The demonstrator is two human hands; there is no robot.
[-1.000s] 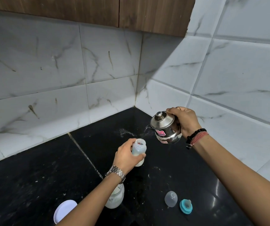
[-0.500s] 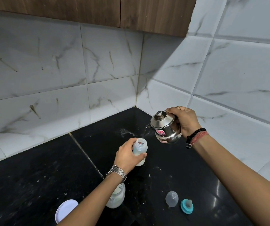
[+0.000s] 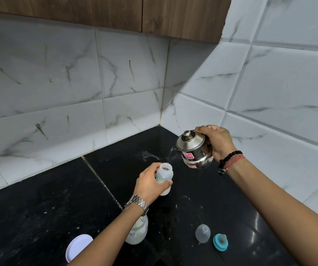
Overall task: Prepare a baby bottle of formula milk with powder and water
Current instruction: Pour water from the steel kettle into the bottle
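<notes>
Left hand [image 3: 150, 182] grips an open baby bottle [image 3: 165, 175] above the black desk [image 3: 39, 217] while the right hand [image 3: 216, 142] grips a tilted steel kettle [image 3: 193, 150], water streaming into the bottle.

Little differs from one second ago. The steel kettle [image 3: 193, 149] sits slightly more tipped in the right hand [image 3: 216, 142], its thin stream reaching the mouth of the baby bottle [image 3: 164, 176]. White liquid in the bottle appears marginally higher. The left hand [image 3: 150, 184] shows no clear displacement.
</notes>
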